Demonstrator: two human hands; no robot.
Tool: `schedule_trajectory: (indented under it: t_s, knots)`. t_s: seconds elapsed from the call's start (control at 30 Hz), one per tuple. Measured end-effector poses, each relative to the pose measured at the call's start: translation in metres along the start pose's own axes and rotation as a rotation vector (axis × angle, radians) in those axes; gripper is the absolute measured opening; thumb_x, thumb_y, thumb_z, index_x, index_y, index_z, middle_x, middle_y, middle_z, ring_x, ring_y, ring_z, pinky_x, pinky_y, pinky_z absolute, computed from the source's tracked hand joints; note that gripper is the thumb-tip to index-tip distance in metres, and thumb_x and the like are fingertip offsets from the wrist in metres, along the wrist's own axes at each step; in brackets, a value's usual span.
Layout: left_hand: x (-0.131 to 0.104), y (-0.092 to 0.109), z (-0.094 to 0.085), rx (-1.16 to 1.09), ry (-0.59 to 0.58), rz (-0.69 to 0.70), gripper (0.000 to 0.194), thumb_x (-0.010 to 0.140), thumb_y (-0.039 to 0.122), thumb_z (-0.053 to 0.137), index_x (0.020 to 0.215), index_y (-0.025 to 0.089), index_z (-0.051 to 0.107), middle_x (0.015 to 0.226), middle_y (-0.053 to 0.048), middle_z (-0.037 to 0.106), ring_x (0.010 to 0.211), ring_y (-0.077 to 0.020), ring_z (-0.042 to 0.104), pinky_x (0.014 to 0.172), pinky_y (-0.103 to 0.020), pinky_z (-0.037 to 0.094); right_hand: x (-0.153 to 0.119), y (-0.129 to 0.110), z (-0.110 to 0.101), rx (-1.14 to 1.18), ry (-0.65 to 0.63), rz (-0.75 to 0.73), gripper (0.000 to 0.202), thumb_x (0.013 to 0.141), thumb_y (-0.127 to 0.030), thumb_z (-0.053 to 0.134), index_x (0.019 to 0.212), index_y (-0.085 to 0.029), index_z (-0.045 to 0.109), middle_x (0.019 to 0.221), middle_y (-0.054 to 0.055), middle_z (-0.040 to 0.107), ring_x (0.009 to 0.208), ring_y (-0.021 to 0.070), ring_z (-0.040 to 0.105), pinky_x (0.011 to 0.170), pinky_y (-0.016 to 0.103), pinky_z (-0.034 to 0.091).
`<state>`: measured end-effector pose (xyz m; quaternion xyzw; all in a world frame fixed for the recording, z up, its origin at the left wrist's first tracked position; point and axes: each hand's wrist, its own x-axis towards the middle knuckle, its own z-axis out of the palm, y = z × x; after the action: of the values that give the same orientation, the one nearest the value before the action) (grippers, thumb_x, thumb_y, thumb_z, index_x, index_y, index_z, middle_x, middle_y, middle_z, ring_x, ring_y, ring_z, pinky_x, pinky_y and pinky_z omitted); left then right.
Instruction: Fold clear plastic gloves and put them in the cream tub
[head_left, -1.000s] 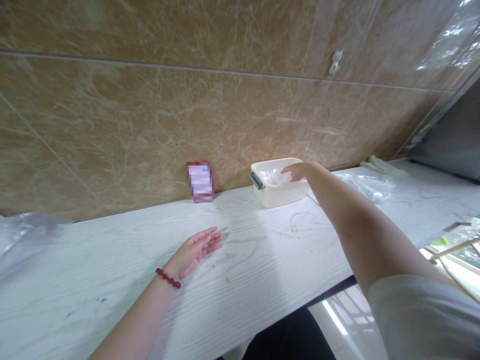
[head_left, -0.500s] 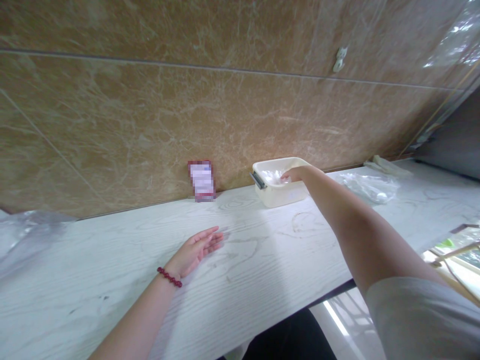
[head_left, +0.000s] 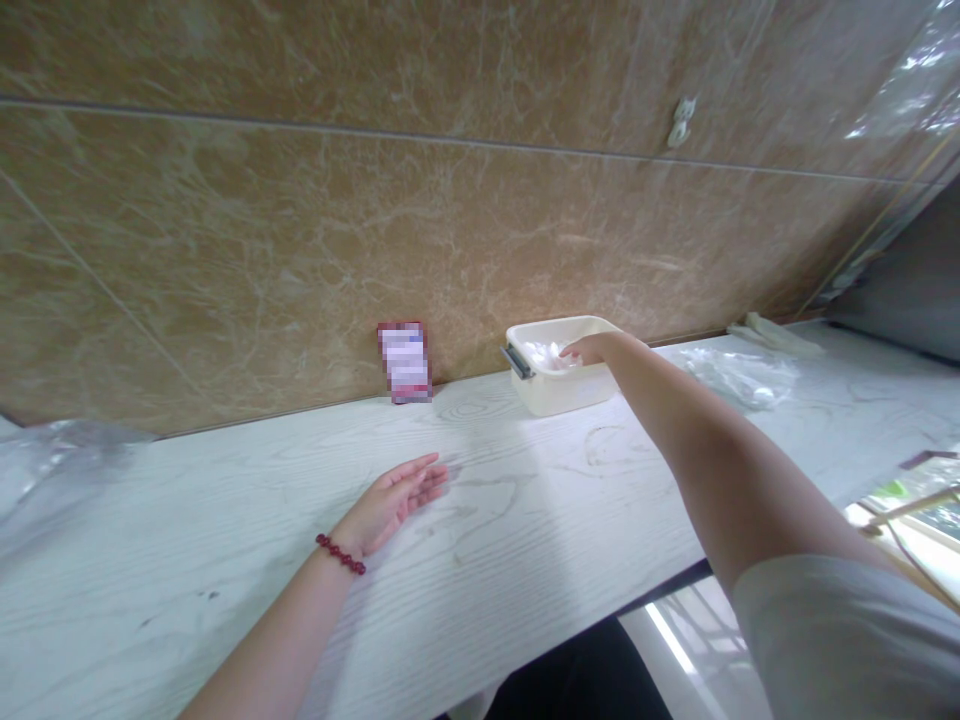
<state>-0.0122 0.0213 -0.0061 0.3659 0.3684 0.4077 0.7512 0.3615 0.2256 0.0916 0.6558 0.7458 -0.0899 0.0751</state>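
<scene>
My right hand (head_left: 590, 348) reaches over the near right rim into a cream plastic box (head_left: 566, 393) by the wall. Its fingers dip into crumpled clear plastic (head_left: 541, 355), which looks like small bags. They are partly hidden there, so whether they grip any of it does not show. My left hand (head_left: 394, 505), with a dark red bead bracelet at the wrist, rests on the white wood-grain table (head_left: 480, 580). That hand is empty, palm turned sideways and fingers stretched out, to the left of the box and nearer to me.
A red-edged card (head_left: 406, 362), blurred out, leans on the brown marbled wall (head_left: 300, 230). Clear plastic bags (head_left: 739, 377) lie right of the box, with a pale folded item (head_left: 776, 333) behind. More clear plastic (head_left: 60, 475) sits at far left. The table's front edge runs below.
Both hands stay almost where they were. The clear plastic in the box looks slightly shifted around my right fingers.
</scene>
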Motion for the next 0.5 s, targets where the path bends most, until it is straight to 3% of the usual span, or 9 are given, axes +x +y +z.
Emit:
schedule_trajectory:
  t_s: [0.1,0.23,0.5]
  knots:
    - [0.0,0.0,0.0,-0.001,-0.003,0.002,0.039,0.074,0.019,0.053,0.111,0.01,0.046,0.107,-0.015,0.055,0.1,-0.0188,0.051,0.093,-0.034,0.031,-0.003,0.003,-0.003,-0.054,-0.156,0.009,0.063,0.05,-0.018,0.068,0.109,-0.031,0.05,0.113,0.002,0.051,0.081,0.0191,0.056,0.061,0.028,0.045]
    - [0.0,0.0,0.0,0.002,0.008,0.002,0.038,0.073,0.017,0.053,0.11,0.01,0.047,0.106,-0.014,0.056,0.098,-0.0184,0.052,0.092,-0.034,0.032,-0.008,0.01,-0.005,-0.076,-0.095,0.02,0.058,0.056,-0.018,0.064,0.111,-0.027,0.049,0.109,0.003,0.053,0.083,0.0188,0.055,0.063,0.026,0.044]
    - [0.0,0.0,0.0,0.014,0.013,0.003,0.038,0.073,0.017,0.053,0.11,0.01,0.046,0.107,-0.015,0.055,0.098,-0.0181,0.052,0.092,-0.033,0.032,-0.037,0.011,-0.011,0.018,0.002,-0.01,0.028,0.069,-0.017,0.05,0.095,-0.025,0.06,0.085,0.0,0.063,0.076,0.015,0.057,0.063,0.023,0.042]
